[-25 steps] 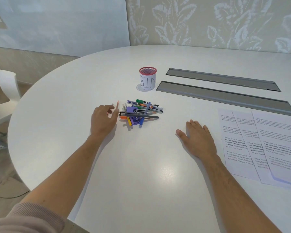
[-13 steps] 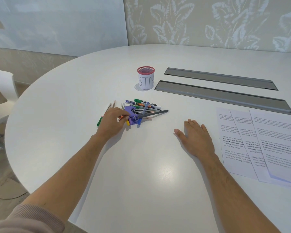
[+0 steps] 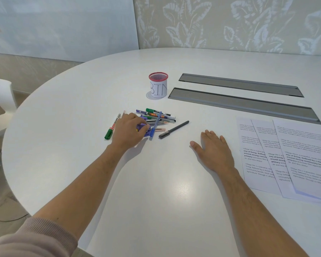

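Small purple plastic piece (image 3: 145,133), glossy, blocky, half hidden, at the near edge of a pen pile (image 3: 158,116) just left of frame centre on the white counter (image 3: 156,197) — left hand (image 3: 128,130) with fingers curled round it, right hand (image 3: 214,153) flat, fingers straight, right of centre — green marker (image 3: 112,127) beside the left hand.

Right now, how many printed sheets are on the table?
3, fanned and overlapping beside the right hand: the left sheet, the middle sheet, and the right sheet on top. More may hide beneath.

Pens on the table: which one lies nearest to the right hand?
The dark grey pen, lying slanted between the colourful pile and the right hand.
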Action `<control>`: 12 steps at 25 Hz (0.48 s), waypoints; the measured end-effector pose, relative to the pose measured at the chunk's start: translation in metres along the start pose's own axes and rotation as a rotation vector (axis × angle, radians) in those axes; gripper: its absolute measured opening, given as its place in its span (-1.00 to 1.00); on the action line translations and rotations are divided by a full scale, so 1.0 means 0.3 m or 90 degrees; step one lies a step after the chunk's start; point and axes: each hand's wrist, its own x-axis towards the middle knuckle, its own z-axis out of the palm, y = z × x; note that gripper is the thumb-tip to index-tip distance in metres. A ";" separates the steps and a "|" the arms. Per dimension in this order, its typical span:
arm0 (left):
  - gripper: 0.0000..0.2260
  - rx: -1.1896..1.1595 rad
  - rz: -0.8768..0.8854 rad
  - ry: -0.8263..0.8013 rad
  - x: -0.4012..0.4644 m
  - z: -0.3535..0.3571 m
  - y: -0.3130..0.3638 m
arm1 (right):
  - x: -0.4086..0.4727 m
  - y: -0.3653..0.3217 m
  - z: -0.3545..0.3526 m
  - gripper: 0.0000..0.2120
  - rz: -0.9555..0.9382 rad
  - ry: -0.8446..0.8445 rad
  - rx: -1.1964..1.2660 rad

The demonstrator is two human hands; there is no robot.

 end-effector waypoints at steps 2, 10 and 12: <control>-0.75 0.034 0.053 0.000 -0.010 0.005 0.017 | 0.001 0.000 0.002 -0.25 0.000 0.002 -0.001; -0.73 0.160 0.150 -0.079 -0.023 0.032 0.081 | -0.004 -0.002 -0.003 -0.27 -0.001 0.007 0.000; -0.81 0.177 0.156 -0.081 -0.019 0.037 0.089 | -0.006 -0.003 -0.004 -0.27 -0.002 0.007 -0.002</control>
